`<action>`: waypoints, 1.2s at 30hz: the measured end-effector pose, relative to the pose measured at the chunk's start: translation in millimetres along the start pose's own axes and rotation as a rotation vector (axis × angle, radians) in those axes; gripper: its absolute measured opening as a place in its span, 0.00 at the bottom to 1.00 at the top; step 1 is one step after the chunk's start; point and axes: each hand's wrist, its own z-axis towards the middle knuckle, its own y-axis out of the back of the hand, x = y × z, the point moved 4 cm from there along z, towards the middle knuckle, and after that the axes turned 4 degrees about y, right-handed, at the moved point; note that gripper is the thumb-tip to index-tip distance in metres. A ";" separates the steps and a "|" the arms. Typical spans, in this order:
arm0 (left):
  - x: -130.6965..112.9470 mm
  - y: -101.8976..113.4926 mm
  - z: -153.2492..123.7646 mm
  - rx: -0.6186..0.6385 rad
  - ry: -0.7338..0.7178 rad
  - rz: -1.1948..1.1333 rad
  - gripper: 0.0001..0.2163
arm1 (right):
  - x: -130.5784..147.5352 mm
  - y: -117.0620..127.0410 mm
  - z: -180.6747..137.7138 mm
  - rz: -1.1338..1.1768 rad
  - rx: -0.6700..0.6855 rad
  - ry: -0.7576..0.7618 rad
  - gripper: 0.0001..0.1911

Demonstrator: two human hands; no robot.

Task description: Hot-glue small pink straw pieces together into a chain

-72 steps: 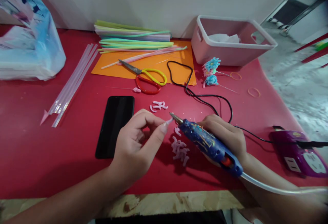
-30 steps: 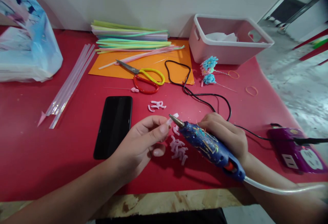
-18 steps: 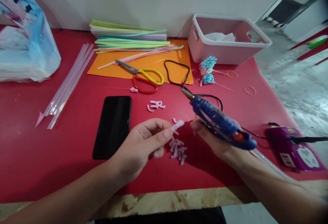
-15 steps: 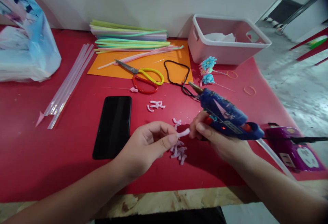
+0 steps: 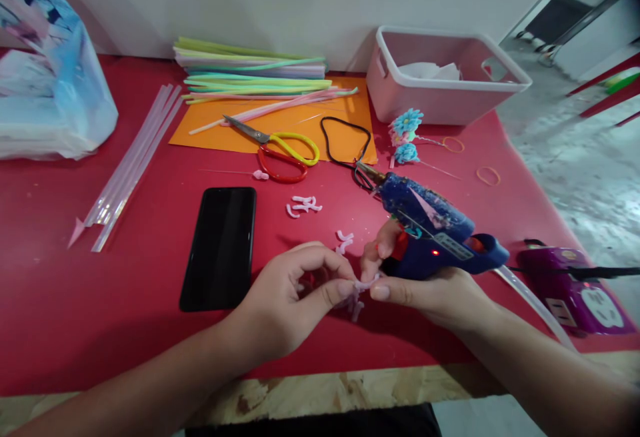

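Between the thumb and fingertips of my left hand (image 5: 305, 290) is a short, curved pale-pink fuzzy piece (image 5: 367, 284), like cut pipe cleaner. My right hand (image 5: 425, 290) is wrapped round the handle of a blue glue gun (image 5: 430, 217), its metal nozzle pointing up and left. The right thumb and a fingertip also touch the far end of the pink piece. More cut pink pieces (image 5: 345, 240) lie beneath and behind my hands, partly hidden, and a small group (image 5: 303, 205) sits farther back. A black phone (image 5: 219, 248) lies left of my left hand.
Scissors (image 5: 273, 144) and bundled pipe cleaners (image 5: 255, 77) lie on orange paper (image 5: 200, 120). Glue sticks (image 5: 137, 164) and a plastic bag (image 5: 55, 90) are left. Fuzzy flowers (image 5: 407, 134) stand before a pink bin (image 5: 430, 100). A purple power strip (image 5: 580, 290) is at right.
My right hand has come down and left with the glue gun tilting along. Its thumb and finger have reached the pink piece, which my left hand has lowered slightly.
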 end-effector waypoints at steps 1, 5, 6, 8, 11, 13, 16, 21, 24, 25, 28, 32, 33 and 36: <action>-0.1 0.0 0.0 0.007 0.000 0.001 0.06 | -0.5 0.0 0.0 0.016 0.005 -0.005 0.15; -2.2 0.3 0.6 0.037 0.000 -0.021 0.06 | -2.2 0.7 -0.2 0.092 0.020 0.004 0.15; -3.0 0.4 0.6 0.046 0.000 -0.032 0.06 | -2.6 1.0 -0.5 0.103 0.019 0.007 0.15; -4.3 0.2 0.5 0.064 0.011 -0.060 0.06 | -3.0 1.8 -1.3 0.097 0.018 0.007 0.15; -5.6 -0.4 -0.4 0.083 0.025 -0.095 0.06 | -2.9 3.2 -2.9 0.053 0.016 0.008 0.15; -6.0 -1.1 -1.1 0.095 0.028 -0.107 0.05 | -2.4 4.2 -3.5 0.039 0.021 0.013 0.15; -5.8 -1.9 -1.5 0.115 0.027 -0.133 0.05 | -1.9 5.6 -3.2 0.039 0.033 0.013 0.14; -3.5 -3.0 -0.6 0.140 0.019 -0.197 0.04 | 0.1 6.0 -2.6 0.009 0.023 0.032 0.13; -3.7 -3.2 0.7 0.148 0.023 -0.229 0.04 | 0.0 4.7 -3.2 -0.013 0.004 0.014 0.12; -4.4 -2.3 1.5 0.138 0.031 -0.238 0.04 | 0.2 5.5 -3.2 -0.042 -0.024 0.016 0.12; -9.1 7.1 4.9 0.024 0.042 -0.184 0.06 | 4.3 16.1 -1.8 -0.278 -0.229 0.096 0.10; -21.4 31.4 6.0 -0.253 -0.066 0.218 0.07 | 10.0 39.7 2.0 -0.743 -0.574 0.199 0.12; -26.2 37.4 4.8 -0.346 -0.145 0.399 0.07 | 9.5 44.6 3.5 -0.803 -0.620 0.218 0.12; -35.1 46.3 1.4 -0.529 -0.370 0.910 0.08 | -0.7 50.4 11.3 -0.826 -0.513 0.166 0.12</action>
